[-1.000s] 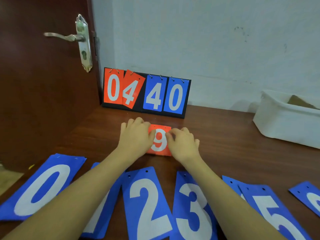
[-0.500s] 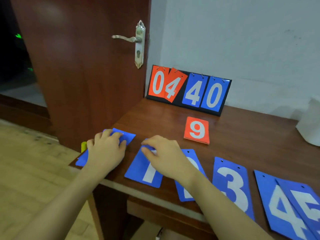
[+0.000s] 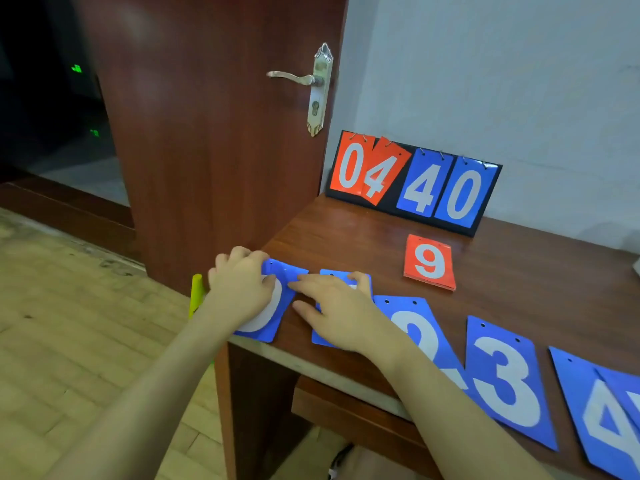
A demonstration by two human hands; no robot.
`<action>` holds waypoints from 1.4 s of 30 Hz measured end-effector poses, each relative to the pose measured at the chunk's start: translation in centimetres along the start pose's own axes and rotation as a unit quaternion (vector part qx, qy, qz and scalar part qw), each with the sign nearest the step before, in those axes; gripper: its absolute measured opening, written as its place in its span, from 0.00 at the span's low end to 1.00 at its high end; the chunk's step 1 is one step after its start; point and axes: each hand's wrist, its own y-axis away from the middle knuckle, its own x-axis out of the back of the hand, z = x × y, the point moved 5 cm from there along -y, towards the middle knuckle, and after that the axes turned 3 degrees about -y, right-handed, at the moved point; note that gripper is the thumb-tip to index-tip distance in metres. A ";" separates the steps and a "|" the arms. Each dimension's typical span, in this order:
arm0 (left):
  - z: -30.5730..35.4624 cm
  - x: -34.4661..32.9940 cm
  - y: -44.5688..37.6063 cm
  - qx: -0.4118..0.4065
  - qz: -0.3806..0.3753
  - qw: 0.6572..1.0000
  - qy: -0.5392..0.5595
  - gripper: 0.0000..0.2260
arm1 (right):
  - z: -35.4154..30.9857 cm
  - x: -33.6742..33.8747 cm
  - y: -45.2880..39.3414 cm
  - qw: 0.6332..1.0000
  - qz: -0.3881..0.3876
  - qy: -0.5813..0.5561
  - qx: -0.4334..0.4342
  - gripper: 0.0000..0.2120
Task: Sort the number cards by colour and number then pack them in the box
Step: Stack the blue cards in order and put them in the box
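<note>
Blue number cards lie in a row along the front of the wooden table [image 3: 519,271]. My left hand [image 3: 239,289] grips the blue 0 card [image 3: 277,306] at the table's left corner. My right hand [image 3: 336,306] lies flat on the blue 1 card [image 3: 346,277], fingers reaching toward the 0 card. To the right lie the blue 2 card [image 3: 412,327], the blue 3 card [image 3: 502,379] and the blue 4 card [image 3: 602,420], overlapped by another blue card [image 3: 627,389]. A red stack topped by 9 [image 3: 429,261] sits behind them.
A flip scoreboard [image 3: 412,181] showing red 04 and blue 40 stands against the wall. A brown door with a metal handle [image 3: 294,77] is at the table's left. A yellow object [image 3: 195,292] pokes up beside the left corner. The floor lies to the left.
Both hands left the red 9 stack and came to the left end of the blue row. The 0 card has slid right, closer to the 1 card. The view swung left.
</note>
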 end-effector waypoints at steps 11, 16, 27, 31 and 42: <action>0.1 -1.0 1.7 0.014 0.031 0.998 -0.053 0.18 | 0.9 0.0 0.7 0.995 0.099 0.014 -0.011 0.19; -0.7 0.3 2.2 0.016 0.148 0.979 0.140 0.11 | -1.6 0.5 2.1 0.995 0.065 0.000 0.071 0.26; -2.6 2.0 7.5 0.098 0.225 0.952 0.181 0.14 | -3.7 -0.5 4.5 0.973 0.135 0.060 0.180 0.13; -3.3 1.6 8.5 0.162 0.156 0.921 0.317 0.17 | -4.3 0.7 5.6 0.929 0.252 0.160 0.218 0.11; -2.0 2.0 7.4 0.142 0.100 0.866 0.468 0.27 | -1.8 2.5 6.4 0.975 0.154 -0.018 0.158 0.28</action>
